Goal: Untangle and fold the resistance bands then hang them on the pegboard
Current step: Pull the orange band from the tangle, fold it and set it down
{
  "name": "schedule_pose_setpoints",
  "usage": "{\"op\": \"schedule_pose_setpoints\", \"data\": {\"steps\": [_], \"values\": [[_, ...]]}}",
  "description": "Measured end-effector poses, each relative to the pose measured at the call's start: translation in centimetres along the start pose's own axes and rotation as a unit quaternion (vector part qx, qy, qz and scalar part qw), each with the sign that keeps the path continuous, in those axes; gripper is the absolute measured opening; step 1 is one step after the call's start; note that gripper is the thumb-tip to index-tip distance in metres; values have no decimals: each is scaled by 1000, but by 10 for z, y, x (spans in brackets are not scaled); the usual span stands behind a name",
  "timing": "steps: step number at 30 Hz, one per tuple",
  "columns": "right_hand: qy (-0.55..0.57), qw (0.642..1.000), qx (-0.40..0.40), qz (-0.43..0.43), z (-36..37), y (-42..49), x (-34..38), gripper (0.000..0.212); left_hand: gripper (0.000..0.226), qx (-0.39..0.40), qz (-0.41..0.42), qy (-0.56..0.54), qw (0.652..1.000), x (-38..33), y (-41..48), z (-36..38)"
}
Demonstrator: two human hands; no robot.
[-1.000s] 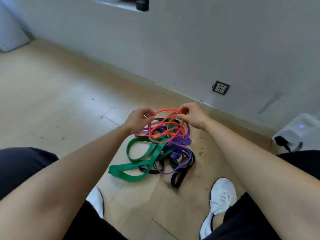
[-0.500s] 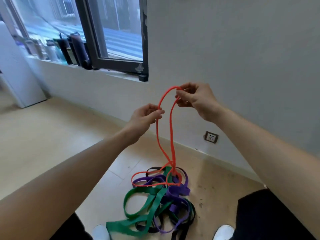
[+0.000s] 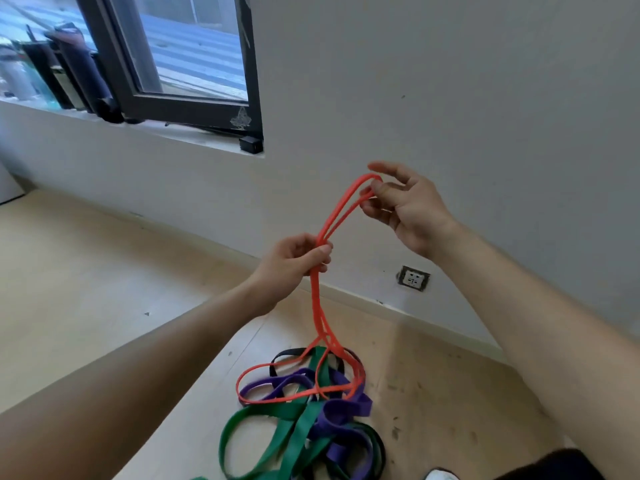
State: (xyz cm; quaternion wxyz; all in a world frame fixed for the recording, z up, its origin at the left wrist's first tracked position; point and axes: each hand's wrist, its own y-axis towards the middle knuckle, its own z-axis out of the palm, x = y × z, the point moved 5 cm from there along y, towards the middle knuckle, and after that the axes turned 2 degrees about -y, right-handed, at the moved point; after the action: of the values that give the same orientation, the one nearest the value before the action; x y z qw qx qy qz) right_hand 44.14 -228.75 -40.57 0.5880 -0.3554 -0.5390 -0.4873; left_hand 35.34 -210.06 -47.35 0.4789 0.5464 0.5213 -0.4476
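The person holds one orange band (image 3: 316, 306) up off the floor (image 3: 86, 289), apparently to draw it clear of the others. The right hand (image 3: 408, 209) is the higher one. Its fingertips pinch the top bend of the loop while the other fingers spread loosely, so the grip looks light and serves mainly to fix the band's upper end. Lower down, the left hand (image 3: 294, 263) curls closed around both strands and gathers them into one line. From that fist the strands hang almost straight down to the heap.

The bottom of the orange band is not free. It opens into wide loops that lie on and partly through the pile, crossing the purple band (image 3: 341, 414) and the green band (image 3: 298, 431). A black band (image 3: 289, 353) shows at the far side of the heap and again along its right edge. The heap sits on the floor close to the edge where it meets the wall (image 3: 450, 98), roughly below a socket (image 3: 414, 279).

Holding the band high lets its weight and tension show where it snags. I judge the untangling has only begun, since no band is separated or folded. Whether the orange loops thread under the green one or merely rest on it, I cannot tell. No pegboard is in view. A window (image 3: 194, 53) stands at the upper left.
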Motion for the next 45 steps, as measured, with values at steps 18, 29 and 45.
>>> {"op": "schedule_pose_setpoints", "data": {"steps": [18,29,45], "values": [[-314,931,186,-22,17,-90,20,41,13,-27,147,152,977,-88,-62,-3],[-313,928,201,-1,17,-95,-9,32,16,104,124,219,962,-39,-52,-1],[-255,965,-10,-54,-68,-61,-11,20,14,31,40,197,979,3,-52,-52]]}}
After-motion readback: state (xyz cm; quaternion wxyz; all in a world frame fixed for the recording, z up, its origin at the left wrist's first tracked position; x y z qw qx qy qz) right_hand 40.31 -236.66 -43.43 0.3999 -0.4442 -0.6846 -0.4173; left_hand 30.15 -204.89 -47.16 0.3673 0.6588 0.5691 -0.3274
